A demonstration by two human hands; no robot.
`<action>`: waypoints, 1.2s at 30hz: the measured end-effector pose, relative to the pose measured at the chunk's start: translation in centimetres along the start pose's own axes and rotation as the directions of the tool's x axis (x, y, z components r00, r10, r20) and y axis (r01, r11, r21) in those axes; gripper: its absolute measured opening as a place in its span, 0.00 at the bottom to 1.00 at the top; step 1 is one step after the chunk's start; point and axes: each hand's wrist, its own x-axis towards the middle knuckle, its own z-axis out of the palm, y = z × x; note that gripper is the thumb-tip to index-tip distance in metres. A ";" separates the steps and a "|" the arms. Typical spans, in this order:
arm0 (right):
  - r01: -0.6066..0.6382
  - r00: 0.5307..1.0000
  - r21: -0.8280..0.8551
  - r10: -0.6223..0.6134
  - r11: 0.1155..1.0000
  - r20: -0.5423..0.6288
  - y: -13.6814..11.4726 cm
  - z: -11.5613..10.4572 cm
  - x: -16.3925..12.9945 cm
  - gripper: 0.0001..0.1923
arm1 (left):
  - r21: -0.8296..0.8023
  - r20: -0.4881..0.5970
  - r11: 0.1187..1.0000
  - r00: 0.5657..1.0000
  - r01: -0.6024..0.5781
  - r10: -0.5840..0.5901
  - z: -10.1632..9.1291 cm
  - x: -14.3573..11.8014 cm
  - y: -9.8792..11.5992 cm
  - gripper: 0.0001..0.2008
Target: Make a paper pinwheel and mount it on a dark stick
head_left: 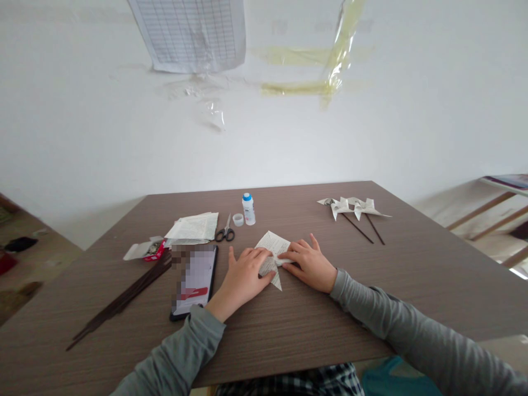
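Note:
A printed-paper pinwheel lies on the table in front of me, with pointed corners at its top and bottom. My left hand grips its left side, fingers on top and thumb near the lower point. From the right, my right hand has its fingers closed on a curled part of the same paper near the middle. The fingers cover part of the folds. Just beyond my hands are a white bottle with a blue cap, a small clear tub and black-handled scissors.
On the left are stacked paper sheets, an open red box, a bundle of thin brown sticks and a phone. Two pinwheels on sticks lie at the back right. A white wall closes off the table's far edge.

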 end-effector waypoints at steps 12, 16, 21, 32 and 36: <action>0.009 1.000 -0.008 -0.009 1.000 -0.026 0.0 0.2 0.0 0.16 | -0.008 -0.003 1.000 1.000 -0.007 0.007 -0.1 0.0 -0.2 0.17; -0.007 1.000 -0.004 0.007 1.000 -0.015 -0.1 -0.1 0.0 0.15 | -0.014 0.008 1.000 1.000 0.007 -0.007 -0.4 -0.1 0.0 0.17; 0.015 0.999 0.000 -0.015 1.000 -0.037 0.0 0.0 0.0 0.15 | -0.012 -0.014 1.000 1.000 -0.012 0.012 -0.1 -0.1 -0.1 0.20; 0.018 1.000 0.015 -0.018 1.000 -0.006 -0.2 0.0 0.1 0.17 | 0.037 -0.003 0.998 0.999 -0.044 0.044 -0.4 -0.2 0.2 0.21; 0.000 1.000 0.015 0.000 1.000 0.002 -0.3 -0.1 0.2 0.17 | 0.034 0.011 0.998 0.999 -0.044 0.044 0.0 -0.1 -0.3 0.20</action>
